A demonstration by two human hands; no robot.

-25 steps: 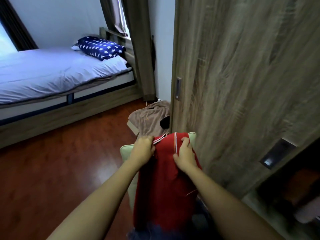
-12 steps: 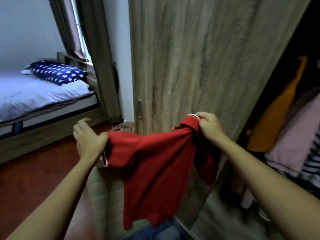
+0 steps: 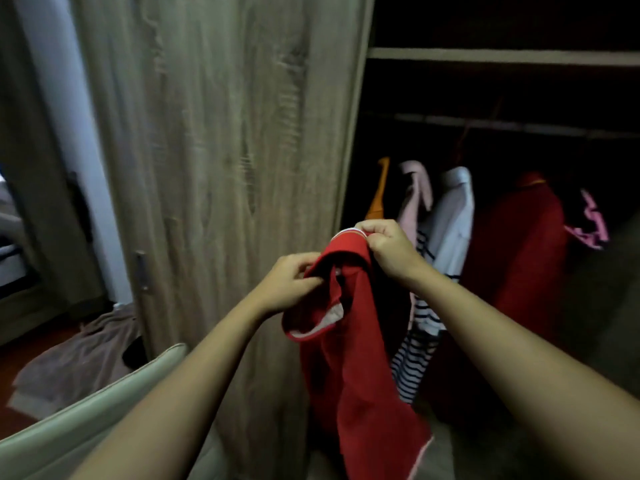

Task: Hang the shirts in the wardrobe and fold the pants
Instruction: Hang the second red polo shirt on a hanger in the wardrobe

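Left hand (image 3: 287, 289) and right hand (image 3: 388, 252) hold a red shirt (image 3: 360, 368) up before the open wardrobe (image 3: 502, 57).

Nearest, at lower left, is a pale cushioned seat edge (image 3: 86, 420). Beyond it, the left fingers pinch the shirt's collar fold. The right hand grips a white-trimmed edge slightly higher, and the body of the shirt hangs below both. Behind stands the wooden door (image 3: 225, 150), and deeper in, hanging shirts (image 3: 453, 209) sit under the rail (image 3: 519, 126).

Red shirt (image 3: 360, 358): is hanging from both grips before the open wardrobe (image 3: 225, 133). Left grip (image 3: 289, 284) is pinching its collar; right grip (image 3: 389, 251) is pinching the white-trimmed edge, higher. Other garments (image 3: 453, 209) are hanging from the rail (image 3: 540, 128).
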